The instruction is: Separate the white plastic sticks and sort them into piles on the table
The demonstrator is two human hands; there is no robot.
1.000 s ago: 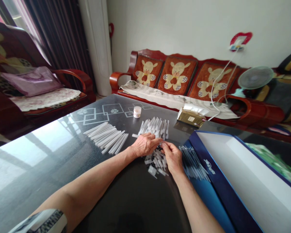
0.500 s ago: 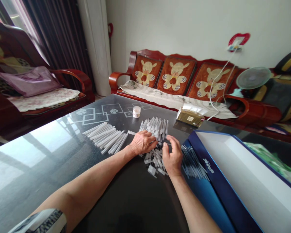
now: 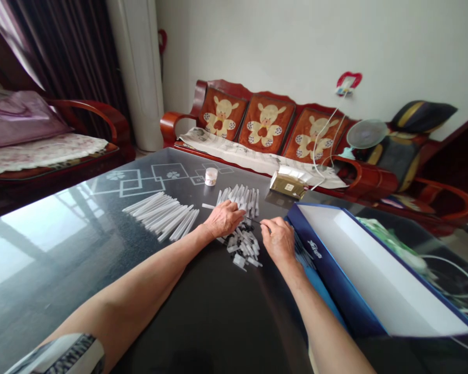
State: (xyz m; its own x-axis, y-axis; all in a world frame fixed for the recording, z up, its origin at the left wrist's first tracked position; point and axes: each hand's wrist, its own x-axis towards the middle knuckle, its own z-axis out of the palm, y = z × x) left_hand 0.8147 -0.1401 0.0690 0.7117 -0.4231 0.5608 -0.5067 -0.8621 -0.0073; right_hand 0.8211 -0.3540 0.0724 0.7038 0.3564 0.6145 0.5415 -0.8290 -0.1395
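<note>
My right hand [image 3: 279, 240] is closed in a pinch on one end of a thin dark pen refill [image 3: 253, 221]. The refill's other end reaches the fingertips of my left hand [image 3: 224, 218], which is closed too; what lies inside its fingers is hidden. Below and between the hands is a heap of small translucent caps [image 3: 244, 246] mixed with black bits. Behind my left hand lies a bunch of whitish tubes [image 3: 239, 196]. Left of it, long white pen barrels [image 3: 159, 214] lie side by side. Beside my right wrist are thin dark refills [image 3: 304, 254], partly hidden.
A long blue box [image 3: 337, 270] with a white inside stands open on the right of the dark glossy table [image 3: 195, 317]. Farther back are a small round white tub [image 3: 211, 176] and a tissue pack [image 3: 289, 185]. A wooden sofa [image 3: 171, 124] stands beyond the table.
My right hand has closed from a looser, more open pose into a pinch, and the dark refill now shows between the hands. The camera has turned slightly right.
</note>
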